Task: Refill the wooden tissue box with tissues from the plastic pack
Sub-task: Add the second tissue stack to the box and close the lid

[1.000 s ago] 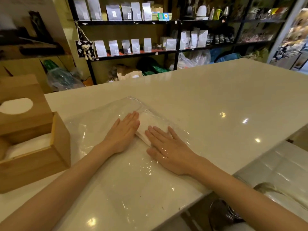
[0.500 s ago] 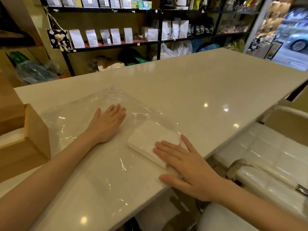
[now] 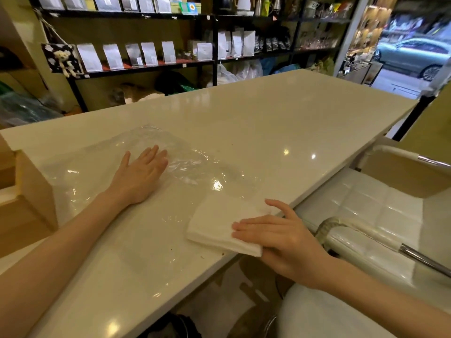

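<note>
A flat stack of white tissues lies at the near edge of the white table, its corner past the edge. My right hand grips it, with the upper fingers on top and the lower fingers under that corner. The clear plastic pack lies flattened on the table, and my left hand presses flat on it with the fingers stretched out. The wooden tissue box stands at the far left, cut off by the frame, with a strip of white showing inside.
A white padded chair with a chrome armrest stands close to the table's near right edge. Black shelves with white pouches run behind the table. Under the table edge the floor is dark.
My right hand has dragged the tissue stack out of the plastic pack to the table's near edge. My left hand stayed flat on the plastic. The view has turned right, so less of the box shows.
</note>
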### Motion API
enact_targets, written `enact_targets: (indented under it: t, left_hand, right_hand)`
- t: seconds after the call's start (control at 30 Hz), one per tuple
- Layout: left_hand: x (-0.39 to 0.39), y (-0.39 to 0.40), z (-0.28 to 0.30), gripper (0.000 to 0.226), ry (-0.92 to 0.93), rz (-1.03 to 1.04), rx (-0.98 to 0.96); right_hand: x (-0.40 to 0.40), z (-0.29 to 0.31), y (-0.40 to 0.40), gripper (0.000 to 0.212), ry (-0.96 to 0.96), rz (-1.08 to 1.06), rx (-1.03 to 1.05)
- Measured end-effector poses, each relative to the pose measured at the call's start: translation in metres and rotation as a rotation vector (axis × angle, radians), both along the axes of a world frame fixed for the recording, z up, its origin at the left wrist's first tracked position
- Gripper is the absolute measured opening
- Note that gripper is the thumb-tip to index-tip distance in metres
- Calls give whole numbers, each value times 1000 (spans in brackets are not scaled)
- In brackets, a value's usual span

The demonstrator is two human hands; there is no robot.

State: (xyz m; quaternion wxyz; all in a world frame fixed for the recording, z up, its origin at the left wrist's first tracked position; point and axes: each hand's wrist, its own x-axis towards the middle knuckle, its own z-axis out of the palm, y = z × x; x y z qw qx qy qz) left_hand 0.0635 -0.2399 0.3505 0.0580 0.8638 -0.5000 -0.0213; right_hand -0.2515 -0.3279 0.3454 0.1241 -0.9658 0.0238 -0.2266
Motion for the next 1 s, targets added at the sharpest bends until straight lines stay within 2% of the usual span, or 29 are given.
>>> enact_targets:
  t: [0.1,0.2,0.23,0.3,0.33,0.37,0.43,0.47,0.5,0.53,0.6,0.73,0.83,0.93,1.0]
  left_hand:
    - [-5,5,3,66,-83,19,-228]
    - [-17,11,8,62,-281,-7,-341]
    - [-21,12,10,59,-306,-16,-377]
    - [-26,12,14,56,-241,-5,-454]
    - [-29,11,18,58,-122,22,-522]
    - [-33,9,26,61,102,55,-608]
    - [-49,11,55,70,834,92,-726]
    - [-54,15,67,76,1172,113,-710]
    - [-57,20,76,81,1399,128,-677]
    - [-60,26,81,83,1550,144,-669]
    - [-59,38,86,86,1753,171,-666]
    - [-47,65,83,85,1911,239,-706]
    - [-37,90,79,80,1988,243,-668]
    - [-33,113,79,78,2229,57,-632]
    - [-31,123,79,77,2306,57,-700]
  right_hand:
    - [-1,27,-4,39,3,-12,274]
    - [4,60,-7,40,-137,-74,668]
    - [7,70,-11,43,-187,-83,787]
    - [20,86,-20,34,-243,-69,986]
    - [29,93,-24,27,-260,-66,1078]
    - [38,98,-27,23,-269,-57,1173]
    - [59,106,-28,20,-239,-33,1322]
    - [69,109,-28,19,-222,-20,1381]
    - [79,111,-28,19,-205,-5,1430]
    - [89,113,-27,22,-188,14,1477]
    - [108,117,-25,30,-153,69,1528]
    - [142,124,-17,48,-93,163,1496]
    - [165,128,-12,45,-64,195,1475]
    - [182,131,-5,25,-48,260,1394]
    - [191,131,2,29,-58,326,1281]
